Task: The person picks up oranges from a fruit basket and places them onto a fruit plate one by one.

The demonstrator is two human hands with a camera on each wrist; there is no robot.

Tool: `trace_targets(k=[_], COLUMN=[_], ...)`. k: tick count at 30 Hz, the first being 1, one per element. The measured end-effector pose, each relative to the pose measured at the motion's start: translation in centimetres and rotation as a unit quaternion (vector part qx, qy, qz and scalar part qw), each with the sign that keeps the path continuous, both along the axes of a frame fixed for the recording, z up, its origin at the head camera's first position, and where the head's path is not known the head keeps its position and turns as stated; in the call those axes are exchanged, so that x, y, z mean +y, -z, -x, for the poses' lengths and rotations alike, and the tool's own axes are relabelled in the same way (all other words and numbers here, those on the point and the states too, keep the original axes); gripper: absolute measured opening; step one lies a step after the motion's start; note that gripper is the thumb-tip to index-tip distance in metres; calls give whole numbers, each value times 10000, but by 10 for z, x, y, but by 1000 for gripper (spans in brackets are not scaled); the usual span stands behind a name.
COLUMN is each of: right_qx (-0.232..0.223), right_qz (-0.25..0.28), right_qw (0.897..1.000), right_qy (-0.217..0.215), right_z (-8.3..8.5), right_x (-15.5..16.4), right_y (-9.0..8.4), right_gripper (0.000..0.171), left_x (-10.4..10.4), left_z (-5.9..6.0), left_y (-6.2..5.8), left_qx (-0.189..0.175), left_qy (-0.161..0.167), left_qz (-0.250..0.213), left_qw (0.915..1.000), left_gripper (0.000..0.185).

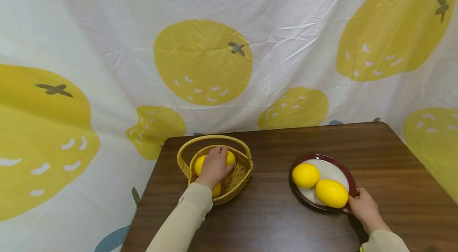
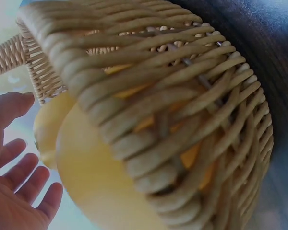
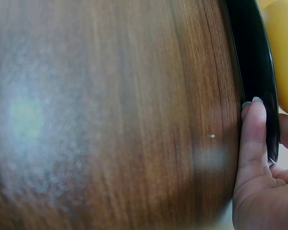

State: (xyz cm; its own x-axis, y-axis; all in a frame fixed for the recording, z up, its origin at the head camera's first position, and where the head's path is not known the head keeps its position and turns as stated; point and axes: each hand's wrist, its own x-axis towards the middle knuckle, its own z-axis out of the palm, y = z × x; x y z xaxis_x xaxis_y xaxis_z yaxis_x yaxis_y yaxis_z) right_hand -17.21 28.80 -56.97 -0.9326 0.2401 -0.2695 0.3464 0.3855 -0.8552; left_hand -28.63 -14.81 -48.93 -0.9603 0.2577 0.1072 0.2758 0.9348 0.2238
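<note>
A wicker basket (image 1: 234,178) with an arched handle stands at the table's left, holding yellow lemons (image 1: 199,165). Over it, my left hand (image 1: 214,166) reaches in with its back upward and partly covers the fruit. In the left wrist view, the left hand (image 2: 19,177) has loosely spread fingers beside a lemon (image 2: 50,127), and a gap shows between them. At the right, my right hand (image 1: 365,206) pinches the dark red rim of a round plate (image 1: 352,182), thumb above and fingers beneath. Two lemons (image 1: 331,193) lie on its white inside.
Both containers stand on a dark wooden table (image 1: 272,204), with bare wood between them. Behind the table hangs a white cloth (image 1: 282,53) printed with large yellow fruit. The basket's handle (image 1: 214,137) arches behind the left hand.
</note>
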Motion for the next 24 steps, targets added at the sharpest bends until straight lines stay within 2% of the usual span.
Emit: trace_targets(k=[11,17,24], right_qx=[-8,-48,-35], right_qz=[-31,-123,-82], right_qw=[10000,9999,10000], right_qy=[-16,-48,-38], right_z=[0,-2,-4], right_x=[1,0,1], right_y=[3,2,1], right_gripper=[47,47,46], left_x=[-6,-8,-6], left_z=[8,10,8], left_y=[8,15,14], left_qx=[-140,-237,-323], left_qy=[-80,-165,-235], left_qz=[-45,-11,-95], left_qw=[9999,9996,9992], left_gripper=[70,72,74])
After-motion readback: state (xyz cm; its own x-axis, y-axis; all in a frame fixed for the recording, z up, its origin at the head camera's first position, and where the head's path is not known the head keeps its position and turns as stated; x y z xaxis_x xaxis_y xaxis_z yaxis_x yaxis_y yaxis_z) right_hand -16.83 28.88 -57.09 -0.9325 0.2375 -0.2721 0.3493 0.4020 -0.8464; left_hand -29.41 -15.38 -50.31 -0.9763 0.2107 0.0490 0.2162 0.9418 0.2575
